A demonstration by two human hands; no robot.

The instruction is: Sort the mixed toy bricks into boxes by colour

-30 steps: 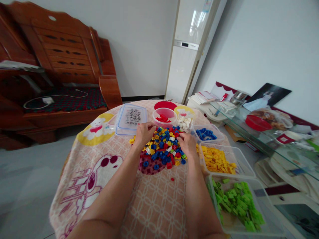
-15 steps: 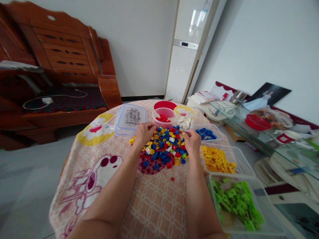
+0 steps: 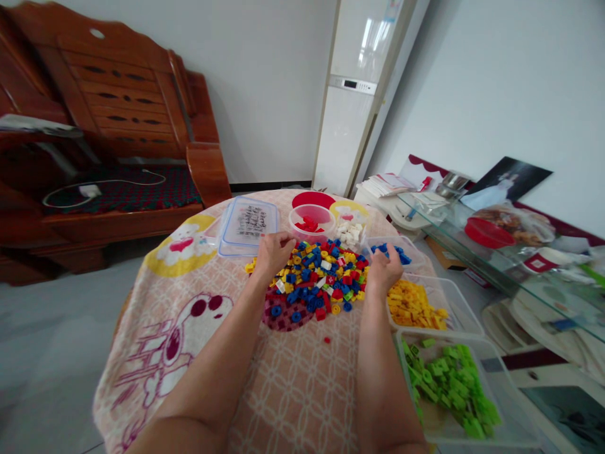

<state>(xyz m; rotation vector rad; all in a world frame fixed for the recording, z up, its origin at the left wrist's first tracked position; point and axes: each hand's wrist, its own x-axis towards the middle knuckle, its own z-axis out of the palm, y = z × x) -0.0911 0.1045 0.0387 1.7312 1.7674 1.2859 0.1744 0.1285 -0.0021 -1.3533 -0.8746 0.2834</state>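
A heap of mixed building bricks [image 3: 314, 277] lies mid-table. My left hand [image 3: 276, 252] rests at the heap's upper left edge, fingers pressed together; what they hold, if anything, is too small to name. My right hand [image 3: 385, 268] is over the near edge of the box of blue bricks [image 3: 404, 254], fingers bent, and I cannot make out whether they hold a piece. Yellow bricks [image 3: 416, 306] and green bricks [image 3: 454, 384] fill two clear boxes nearer on the right. Red bricks [image 3: 309, 224] sit in a round pink-rimmed tub, with white bricks [image 3: 350, 234] beside it.
A blue-edged clear lid [image 3: 249, 224] lies at the table's back left, and a red round lid [image 3: 312, 200] behind the tub. One small red piece [image 3: 327, 340] lies on the tablecloth [image 3: 302, 391]. A cluttered glass shelf [image 3: 501, 258] stands at the right.
My right hand has moved right, from the heap's right edge to the box of blue bricks. My left hand has stayed in place.
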